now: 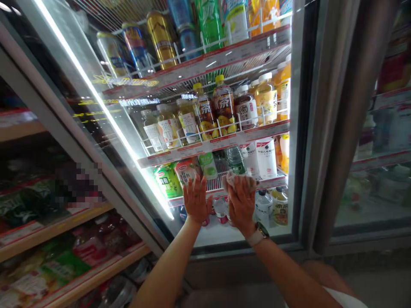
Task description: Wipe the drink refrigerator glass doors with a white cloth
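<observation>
The glass door (205,233) of a drinks fridge stands in front of me, with lit shelves behind it. My left hand (195,200) lies flat against the glass, fingers stretched upward and holding nothing. To its right, my right hand (240,203) presses a crumpled pale cloth (230,179) on the glass; the cloth shows around the fingertips, its middle hidden under them. A watch (262,230) is on my right wrist. Behind the hands, seen through the glass, are a green drink pack (167,180), a clear green-labelled bottle (236,159) and white cartons (266,158).
Tea and juice bottles (224,102) line the middle shelf, cans (160,38) the upper one. A metal door frame (334,128) runs down the right, beside another glass door (372,192). Open-fronted shelves (64,226) with packaged goods stand at left.
</observation>
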The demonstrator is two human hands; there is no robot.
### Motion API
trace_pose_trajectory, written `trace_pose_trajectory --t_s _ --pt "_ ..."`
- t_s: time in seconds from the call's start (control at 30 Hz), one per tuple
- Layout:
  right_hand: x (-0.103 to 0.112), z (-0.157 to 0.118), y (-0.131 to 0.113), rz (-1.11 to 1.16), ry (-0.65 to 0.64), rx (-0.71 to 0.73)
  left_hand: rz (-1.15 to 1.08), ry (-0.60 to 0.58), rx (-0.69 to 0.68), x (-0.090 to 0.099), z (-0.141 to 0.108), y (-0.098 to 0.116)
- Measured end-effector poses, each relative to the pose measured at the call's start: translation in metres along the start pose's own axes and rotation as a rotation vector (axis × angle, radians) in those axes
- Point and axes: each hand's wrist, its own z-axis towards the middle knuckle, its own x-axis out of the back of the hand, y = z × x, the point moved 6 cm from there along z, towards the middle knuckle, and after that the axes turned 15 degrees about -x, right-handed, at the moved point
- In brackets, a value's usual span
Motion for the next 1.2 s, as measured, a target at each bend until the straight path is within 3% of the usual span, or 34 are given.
trace_pose_trajectory --t_s 0.13,0.23,0.33,0.53,0.67,0.8,0.93,1.1,1.2 --pt "-0.020 -0.036 -0.026 0.002 -0.120 0.190 -0.010 0.000 0.010 0.000 -0.001 0.000" --pt "-0.018 -0.037 -0.022 -0.026 -0.161 0.260 -0.019 -0.005 0.008 0.000 -0.002 0.000" --pt "0.000 -0.013 0.011 -0.063 -0.102 0.186 -0.021 -0.034 0.004 -0.001 -0.003 0.000" --pt "0.058 0.031 0.113 -0.078 0.217 -0.046 0.015 -0.068 0.028 -0.004 -0.005 0.003" --pt "0.063 0.026 0.137 -0.084 0.231 -0.114 0.017 -0.084 0.051 -0.006 -0.006 0.005" --pt "0.046 0.013 0.119 -0.061 0.193 -0.158 0.027 -0.088 0.055 -0.006 -0.006 0.008" --pt "0.020 0.004 0.077 -0.005 0.116 -0.147 0.024 -0.124 0.090 -0.009 -0.008 0.010" --pt "-0.008 -0.019 0.009 0.074 -0.020 0.034 -0.028 -0.273 0.115 -0.020 -0.015 0.012" --pt "-0.019 -0.033 -0.012 0.071 -0.126 0.094 -0.023 -0.261 0.113 -0.019 -0.015 0.012"
